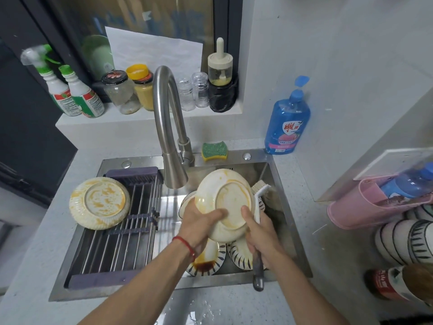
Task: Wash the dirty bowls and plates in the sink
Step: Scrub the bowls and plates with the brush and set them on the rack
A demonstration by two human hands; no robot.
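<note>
Over the steel sink [288, 207] I hold a cream plate [225, 195] upside down, its underside streaked with yellow sauce. My left hand [199, 221] grips its left rim, thumb across the base. My right hand [260, 233] grips a dish brush [259, 200] by its handle, thumb touching the plate's base, with the bristle head behind the plate's right edge. Below lie several dirty patterned plates [206, 263], one with dark sauce. A second stained cream plate [99, 202] rests upside down on the drying rack [121, 242].
The faucet [168, 127] arches over the sink with no water running. A green-yellow sponge [215, 151] lies on the back rim and a blue detergent bottle [287, 120] stands at the right. Jars and spray bottles line the sill. Stacked bowls [403, 240] sit at right.
</note>
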